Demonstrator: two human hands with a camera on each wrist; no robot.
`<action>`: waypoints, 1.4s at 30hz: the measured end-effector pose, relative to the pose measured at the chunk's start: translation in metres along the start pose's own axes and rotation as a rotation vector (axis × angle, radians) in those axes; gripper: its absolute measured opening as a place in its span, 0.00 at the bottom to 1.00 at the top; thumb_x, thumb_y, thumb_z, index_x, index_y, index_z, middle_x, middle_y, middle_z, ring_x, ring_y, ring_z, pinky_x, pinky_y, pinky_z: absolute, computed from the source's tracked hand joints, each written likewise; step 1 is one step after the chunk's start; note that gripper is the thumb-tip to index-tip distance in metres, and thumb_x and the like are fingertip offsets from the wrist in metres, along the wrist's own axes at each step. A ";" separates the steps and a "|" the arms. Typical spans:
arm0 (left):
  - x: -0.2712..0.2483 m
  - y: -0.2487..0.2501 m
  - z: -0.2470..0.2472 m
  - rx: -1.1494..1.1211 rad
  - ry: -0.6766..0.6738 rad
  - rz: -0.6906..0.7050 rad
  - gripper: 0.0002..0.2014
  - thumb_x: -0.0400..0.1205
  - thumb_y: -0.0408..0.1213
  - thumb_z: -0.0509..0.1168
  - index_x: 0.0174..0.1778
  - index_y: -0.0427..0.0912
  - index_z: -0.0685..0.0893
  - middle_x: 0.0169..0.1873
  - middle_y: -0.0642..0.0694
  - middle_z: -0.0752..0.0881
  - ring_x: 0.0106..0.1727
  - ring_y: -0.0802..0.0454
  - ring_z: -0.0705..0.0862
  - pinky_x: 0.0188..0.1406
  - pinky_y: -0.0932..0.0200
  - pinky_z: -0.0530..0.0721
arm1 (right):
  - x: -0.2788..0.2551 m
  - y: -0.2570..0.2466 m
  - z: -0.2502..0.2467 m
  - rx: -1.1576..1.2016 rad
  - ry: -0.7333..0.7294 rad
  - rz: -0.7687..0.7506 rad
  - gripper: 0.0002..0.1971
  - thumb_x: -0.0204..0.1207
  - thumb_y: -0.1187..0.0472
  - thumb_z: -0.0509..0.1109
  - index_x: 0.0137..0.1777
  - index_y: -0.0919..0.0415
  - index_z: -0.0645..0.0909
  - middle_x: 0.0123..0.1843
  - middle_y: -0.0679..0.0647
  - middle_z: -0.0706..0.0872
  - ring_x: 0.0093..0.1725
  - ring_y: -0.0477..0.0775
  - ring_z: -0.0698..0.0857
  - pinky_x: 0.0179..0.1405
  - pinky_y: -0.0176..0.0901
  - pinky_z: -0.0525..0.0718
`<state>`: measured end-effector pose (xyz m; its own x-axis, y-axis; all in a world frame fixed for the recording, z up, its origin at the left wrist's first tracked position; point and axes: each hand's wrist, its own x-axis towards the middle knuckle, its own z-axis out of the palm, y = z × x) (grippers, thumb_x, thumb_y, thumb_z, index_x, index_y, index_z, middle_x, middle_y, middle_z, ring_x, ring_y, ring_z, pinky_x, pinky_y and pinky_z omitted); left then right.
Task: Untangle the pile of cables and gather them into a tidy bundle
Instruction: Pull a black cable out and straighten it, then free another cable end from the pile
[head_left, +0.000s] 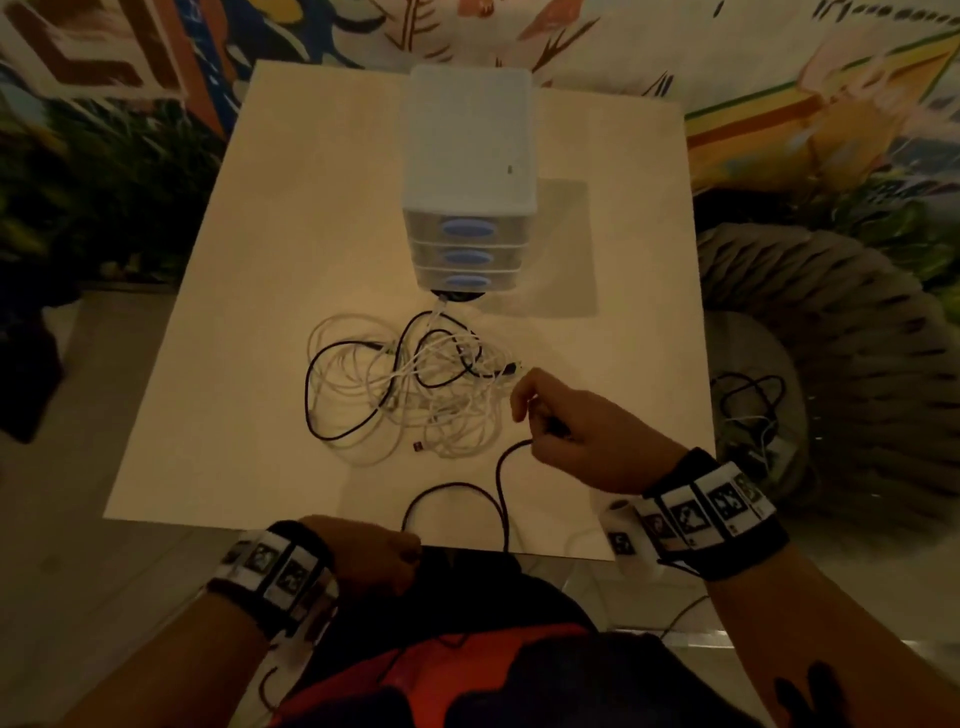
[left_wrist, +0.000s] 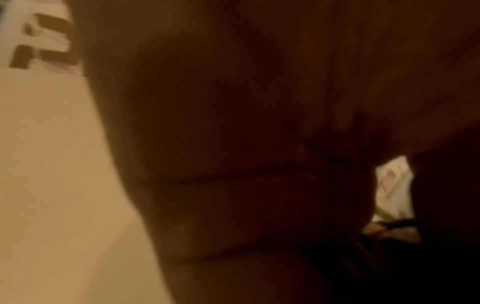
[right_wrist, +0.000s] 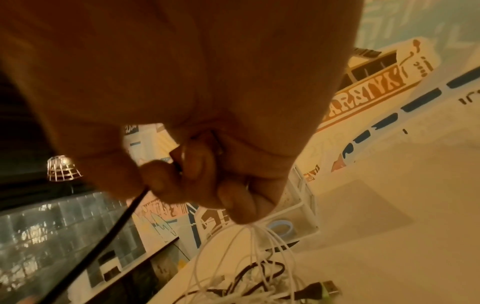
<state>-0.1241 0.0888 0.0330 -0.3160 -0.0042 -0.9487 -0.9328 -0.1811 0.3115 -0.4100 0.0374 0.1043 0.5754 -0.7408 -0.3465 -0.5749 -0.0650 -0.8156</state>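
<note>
The pile of cables (head_left: 410, 384) lay in the middle of the tabletop (head_left: 218, 364), just in front of a small plastic drawer unit (head_left: 470, 208), with white and black leads looped through one another. One black cable (head_left: 498, 483) ran clear of the heap toward the near edge, curved in a loose loop and passed over the edge near the person's lap.

The likeliest trouble was that a pull on this black cable would drag the whole tangle along, since nothing pinned the heap down and it could not be told whether the cable's far part was threaded through the white loops. A hard tug could cinch a knot tighter instead of freeing it. The loop at the edge might also slide off the tabletop, and a plug (head_left: 511, 369) could snag on a white strand.

The right hand (head_left: 566, 431) hovered just right of the pile, wrist raised, its fingers (right_wrist: 161, 179) curled and pinching the black cable between thumb and forefinger; the lower fingers seemed to brush some white strands. The left hand (head_left: 371, 553) sat at the near edge, knuckles up and fingers folded under. It probably held the cable's other end, but neither view showed that, so I cannot tell.
</note>
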 end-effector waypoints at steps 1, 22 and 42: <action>0.011 0.004 0.004 0.050 -0.032 -0.022 0.23 0.87 0.44 0.61 0.79 0.52 0.71 0.72 0.47 0.80 0.69 0.47 0.81 0.65 0.54 0.81 | 0.000 -0.003 -0.001 0.043 0.024 -0.023 0.10 0.77 0.63 0.66 0.54 0.48 0.73 0.36 0.51 0.79 0.33 0.54 0.76 0.37 0.54 0.75; -0.126 0.066 -0.060 -0.190 0.906 0.681 0.21 0.86 0.64 0.57 0.69 0.61 0.83 0.52 0.60 0.92 0.51 0.65 0.90 0.57 0.54 0.88 | 0.031 -0.056 -0.023 0.220 0.481 -0.387 0.05 0.74 0.55 0.79 0.48 0.52 0.90 0.42 0.49 0.85 0.40 0.55 0.83 0.41 0.52 0.84; -0.145 0.057 -0.123 -0.723 1.166 1.098 0.12 0.94 0.36 0.50 0.57 0.40 0.80 0.21 0.48 0.72 0.24 0.46 0.77 0.30 0.52 0.87 | 0.036 0.019 0.085 0.373 -0.015 0.096 0.20 0.86 0.41 0.64 0.46 0.57 0.86 0.42 0.66 0.88 0.36 0.52 0.84 0.47 0.50 0.84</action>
<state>-0.1101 -0.0424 0.1823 -0.1104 -0.9936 0.0247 -0.0325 0.0285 0.9991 -0.3506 0.0663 0.0372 0.5394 -0.7215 -0.4343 -0.3768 0.2544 -0.8907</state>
